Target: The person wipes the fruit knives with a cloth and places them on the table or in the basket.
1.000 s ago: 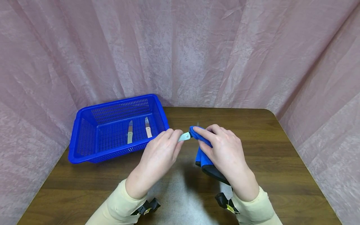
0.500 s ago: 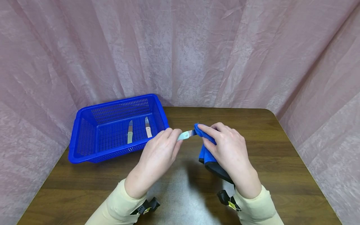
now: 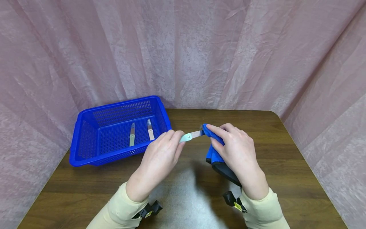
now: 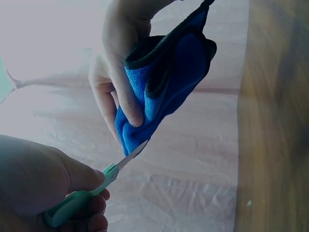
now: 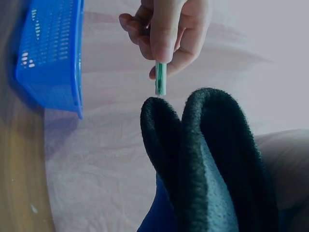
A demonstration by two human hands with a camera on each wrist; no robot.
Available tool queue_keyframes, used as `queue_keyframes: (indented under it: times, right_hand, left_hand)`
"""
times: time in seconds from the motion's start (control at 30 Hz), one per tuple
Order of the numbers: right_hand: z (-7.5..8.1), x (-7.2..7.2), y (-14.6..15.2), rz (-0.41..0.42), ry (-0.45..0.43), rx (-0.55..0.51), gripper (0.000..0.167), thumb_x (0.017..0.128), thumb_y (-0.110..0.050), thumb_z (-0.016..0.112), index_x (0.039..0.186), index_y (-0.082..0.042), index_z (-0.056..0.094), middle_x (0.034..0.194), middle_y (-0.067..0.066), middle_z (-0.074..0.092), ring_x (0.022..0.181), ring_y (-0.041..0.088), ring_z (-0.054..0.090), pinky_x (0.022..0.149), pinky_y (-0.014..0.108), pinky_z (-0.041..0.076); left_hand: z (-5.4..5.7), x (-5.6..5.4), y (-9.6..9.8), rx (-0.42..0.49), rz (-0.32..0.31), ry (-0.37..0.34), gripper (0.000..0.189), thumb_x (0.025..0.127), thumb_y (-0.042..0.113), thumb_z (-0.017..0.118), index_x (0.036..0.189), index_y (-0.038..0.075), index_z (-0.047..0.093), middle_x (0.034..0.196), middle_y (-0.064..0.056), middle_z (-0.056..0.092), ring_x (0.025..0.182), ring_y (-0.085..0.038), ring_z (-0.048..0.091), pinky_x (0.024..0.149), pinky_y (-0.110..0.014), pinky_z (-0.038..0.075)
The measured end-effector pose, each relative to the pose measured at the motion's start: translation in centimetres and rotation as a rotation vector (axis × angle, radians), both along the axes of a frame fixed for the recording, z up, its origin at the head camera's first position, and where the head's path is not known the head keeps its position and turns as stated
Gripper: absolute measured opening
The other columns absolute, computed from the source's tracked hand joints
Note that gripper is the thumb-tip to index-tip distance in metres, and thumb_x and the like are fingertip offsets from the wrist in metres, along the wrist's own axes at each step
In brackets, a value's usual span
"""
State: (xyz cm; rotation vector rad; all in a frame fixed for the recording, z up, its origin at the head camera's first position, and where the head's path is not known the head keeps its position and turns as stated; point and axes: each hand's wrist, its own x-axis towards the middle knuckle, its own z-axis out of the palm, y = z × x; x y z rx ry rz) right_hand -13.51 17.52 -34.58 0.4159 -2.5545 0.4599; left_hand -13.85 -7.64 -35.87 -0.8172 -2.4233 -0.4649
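Note:
My left hand [image 3: 160, 159] grips the mint-green handle of a small folding knife [image 3: 187, 137], its metal blade pointing right. Between the thumb and fingers of my right hand [image 3: 238, 152] is a folded blue cloth [image 3: 215, 154] with black edging. The cloth's upper fold meets the blade near its tip, while the rest of the blade is bare. In the left wrist view, the blade [image 4: 133, 153] runs up to the cloth's lower edge. Seen from the right wrist, the cloth's dark edging [image 5: 193, 145] covers most of the right hand.
A blue perforated basket [image 3: 114, 159] stands on the wooden table [image 3: 274, 152] to the left, its near right corner beside the left hand. Inside lie a knife [image 3: 132, 135] with a pale green handle and a fork [image 3: 150, 130] with a pale pink handle. A pink curtain [image 3: 194, 57] hangs behind.
My right hand has drawn the cloth to the right and slightly up along the blade, baring more metal. The left hand stays almost still with the knife.

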Motion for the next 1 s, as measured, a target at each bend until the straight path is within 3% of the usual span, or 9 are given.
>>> queue_keyframes:
  times: [1.0]
  right_hand:
    - [0.7,-0.1,1.7,-0.098,-0.056,-0.04,0.041,0.099,-0.017,0.074,0.138,-0.029,0.079,0.112,0.007,0.077,0.081,0.034,0.072,0.066,0.053,0.055]
  left_hand:
    - [0.1,0.1,0.0,0.016,0.002,0.008,0.021,0.104,0.016,0.079,0.121,0.008,0.069,0.088,-0.002,0.062,0.073,-0.024,0.059,0.057,-0.037,0.049]
